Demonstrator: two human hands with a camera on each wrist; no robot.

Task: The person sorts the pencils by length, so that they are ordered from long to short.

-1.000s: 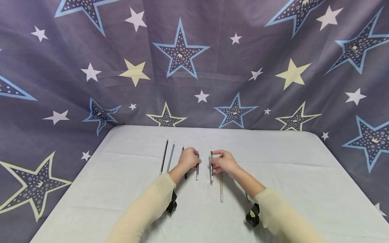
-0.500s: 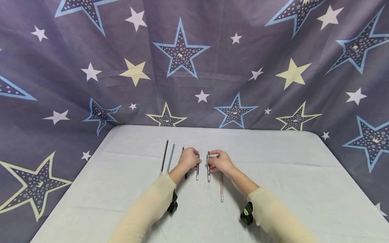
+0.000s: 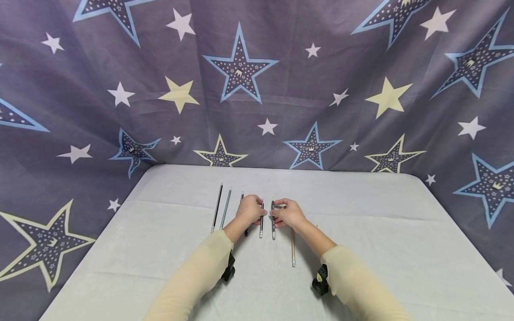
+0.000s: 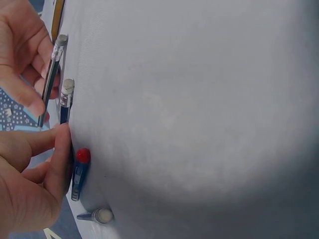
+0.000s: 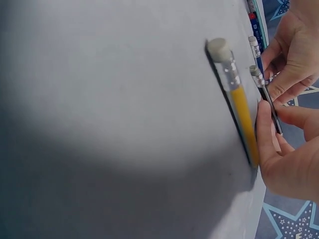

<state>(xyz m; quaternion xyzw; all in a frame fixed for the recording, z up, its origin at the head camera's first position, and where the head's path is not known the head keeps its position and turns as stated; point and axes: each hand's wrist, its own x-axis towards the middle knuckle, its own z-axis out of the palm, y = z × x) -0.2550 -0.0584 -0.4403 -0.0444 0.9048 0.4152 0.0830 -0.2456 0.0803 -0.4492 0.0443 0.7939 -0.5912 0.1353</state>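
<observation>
Two bare hands stood near each other but apart, thumb and fingers pinching one pencil apiece. The left hand (image 3: 249,210) gripped a slim dark blue pencil with a silver ferrule and whitish eraser (image 3: 261,228); the right hand (image 3: 291,213) gripped a slim blackish pencil with a similar end (image 3: 273,231). Both pencils ran nearly parallel, a narrow gap between them, erasers toward the person. Partly hidden by the left hand lay a blue stick with a rounded red end (image 4: 79,177); farther left, a teal pencil (image 3: 226,207) and a long black pencil (image 3: 217,206). A yellow pencil (image 3: 293,250) lay beside the right wrist on the pale cloth-covered table (image 3: 385,267).
</observation>
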